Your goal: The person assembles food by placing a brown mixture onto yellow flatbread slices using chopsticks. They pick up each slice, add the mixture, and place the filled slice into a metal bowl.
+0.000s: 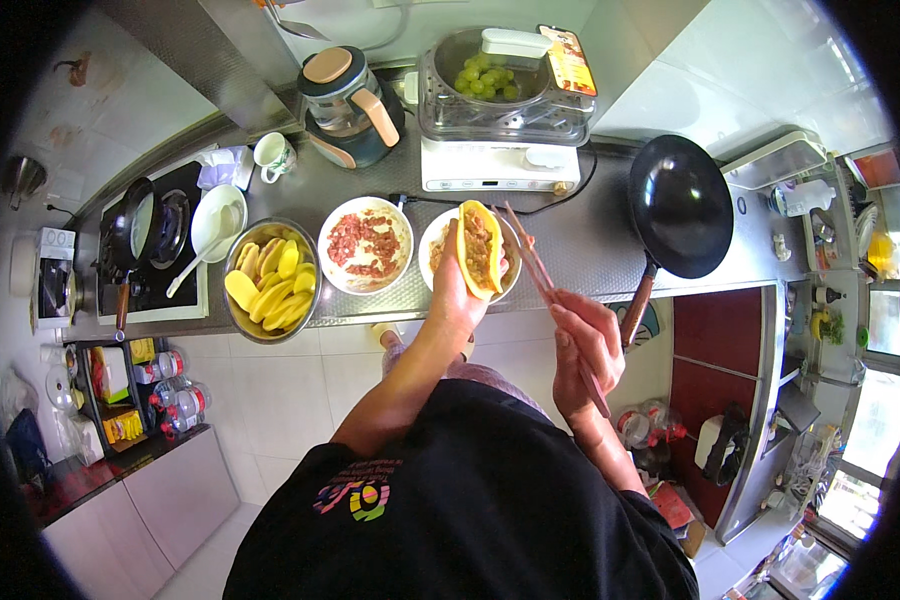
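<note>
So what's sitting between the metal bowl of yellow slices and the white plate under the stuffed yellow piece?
In the head view, one thing: a white bowl of chopped red meat, between the metal bowl and the white plate.

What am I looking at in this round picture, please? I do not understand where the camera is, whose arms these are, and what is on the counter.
The camera sits on a person's head and looks down, so the two arms from the lower edge are that person's own. Its wide lens bends straight edges.

The left hand holds a yellow folded wrapper filled with minced filling, above a white plate. The right hand holds wooden chopsticks.

On the metal counter stand a steel bowl of yellow pieces, a plate of minced meat, a black wok, a steamer with green grapes and a kettle. A stove is at the left.
</note>
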Motion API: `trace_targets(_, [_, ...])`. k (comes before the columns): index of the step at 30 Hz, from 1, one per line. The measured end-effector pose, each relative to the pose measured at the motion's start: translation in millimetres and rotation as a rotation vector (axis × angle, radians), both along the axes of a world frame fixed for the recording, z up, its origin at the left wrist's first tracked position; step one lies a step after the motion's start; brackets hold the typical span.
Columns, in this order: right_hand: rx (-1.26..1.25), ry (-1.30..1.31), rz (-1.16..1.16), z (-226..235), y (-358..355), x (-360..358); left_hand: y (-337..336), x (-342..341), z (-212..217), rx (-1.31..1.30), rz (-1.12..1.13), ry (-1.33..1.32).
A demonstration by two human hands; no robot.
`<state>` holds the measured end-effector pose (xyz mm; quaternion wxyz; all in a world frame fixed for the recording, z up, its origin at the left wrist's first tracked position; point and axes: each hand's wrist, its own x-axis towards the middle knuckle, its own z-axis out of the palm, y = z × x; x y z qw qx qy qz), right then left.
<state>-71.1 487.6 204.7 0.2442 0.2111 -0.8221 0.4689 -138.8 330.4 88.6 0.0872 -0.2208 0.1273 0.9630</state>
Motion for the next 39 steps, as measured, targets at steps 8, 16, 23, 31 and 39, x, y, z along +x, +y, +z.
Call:
trace_targets(8, [0.005,0.037,0.077,-6.8,-6.7,3.8,-4.2,7.7,6.1,-0.006,-0.001,0.095])
trace_targets(16, [-0.040,-0.012,0.052,6.0,-3.8,11.9,-13.1,10.4,-16.5,0.035,0.034,0.130])
trace_targets(23, [-0.123,-0.204,0.027,-6.4,-18.8,-3.3,-79.8,57.0,1.4,0.079,0.024,0.174])
trace_targets(31, [-0.092,-0.215,0.148,-9.9,-56.9,-15.2,-185.1,132.0,13.9,-0.482,0.049,0.059])
trace_targets(39, [-0.037,-0.253,0.171,-5.3,-81.5,-15.1,-268.1,126.7,-18.5,-0.618,0.338,-0.113])
